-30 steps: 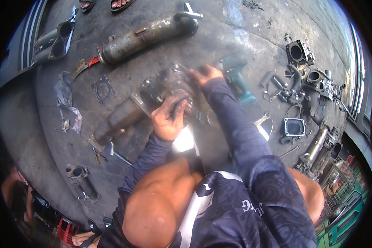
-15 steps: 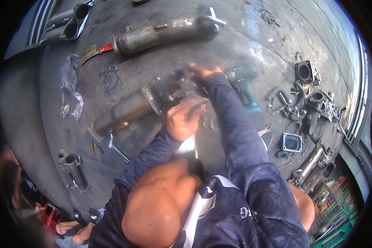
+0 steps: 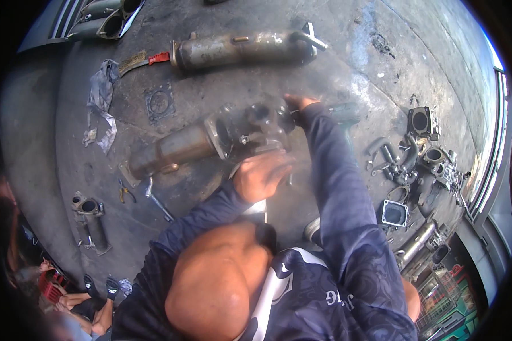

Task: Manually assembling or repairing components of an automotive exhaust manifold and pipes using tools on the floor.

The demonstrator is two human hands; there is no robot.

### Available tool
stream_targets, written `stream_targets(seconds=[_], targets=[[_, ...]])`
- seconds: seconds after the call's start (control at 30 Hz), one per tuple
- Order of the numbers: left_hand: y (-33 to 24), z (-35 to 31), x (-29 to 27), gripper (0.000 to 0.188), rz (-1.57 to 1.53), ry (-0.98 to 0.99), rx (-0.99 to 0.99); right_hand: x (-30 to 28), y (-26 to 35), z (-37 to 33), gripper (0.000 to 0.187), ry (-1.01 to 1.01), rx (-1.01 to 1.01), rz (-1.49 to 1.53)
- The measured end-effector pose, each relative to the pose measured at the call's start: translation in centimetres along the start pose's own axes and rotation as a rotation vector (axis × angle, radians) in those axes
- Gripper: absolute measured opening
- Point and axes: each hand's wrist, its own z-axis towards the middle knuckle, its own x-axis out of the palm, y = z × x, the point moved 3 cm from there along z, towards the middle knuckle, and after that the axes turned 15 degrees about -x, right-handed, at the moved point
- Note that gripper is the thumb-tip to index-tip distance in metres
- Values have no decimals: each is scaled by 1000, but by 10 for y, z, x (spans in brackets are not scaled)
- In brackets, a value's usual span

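In front of me a brownish metal cylinder (image 3: 176, 149) lies slantwise on the floor, joined through a flange to a dark cast housing (image 3: 260, 116) with a round opening on top. My left hand (image 3: 261, 175) is at the housing's near side, its fingers pointing right and smeared by motion. At the housing's far right end is my right hand (image 3: 302, 102); its sleeve and wrist hide most of the fingers. A teal power drill (image 3: 345, 113) lies beyond my right forearm, partly covered by it and blurred.
A longer metal cylinder (image 3: 244, 50) lies farther off, beside a red-handled wire brush (image 3: 156, 58). Left are a grey rag (image 3: 102, 94), a gasket (image 3: 160, 103), pliers (image 3: 126, 192) and a wrench (image 3: 158, 200). Cast parts (image 3: 435, 156) crowd the right. Another person's feet (image 3: 99, 298) show lower left.
The view has shifted, so floor items sit differently. My right hand remains at the housing's far end, and its forearm now covers more of the drill. My left hand stays at the near side.
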Motion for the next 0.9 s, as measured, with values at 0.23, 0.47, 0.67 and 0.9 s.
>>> stream_targets(seconds=[0.23, 0.47, 0.67, 0.9], targets=[[-1, -2, -10, 19, -9, 52, -9, 4, -3, 3, 23, 174, 130, 525], [8, -2, -13, 19, -43, 39, -50, 6, 3, 11, 12, 289, 207, 405], [5, 1, -12, 18, -63, 45, -2, 4, -6, 27, 13, 349, 194, 235], [3, 2, -13, 17, -52, 62, -27, 3, -2, 21, 27, 408, 174, 366]])
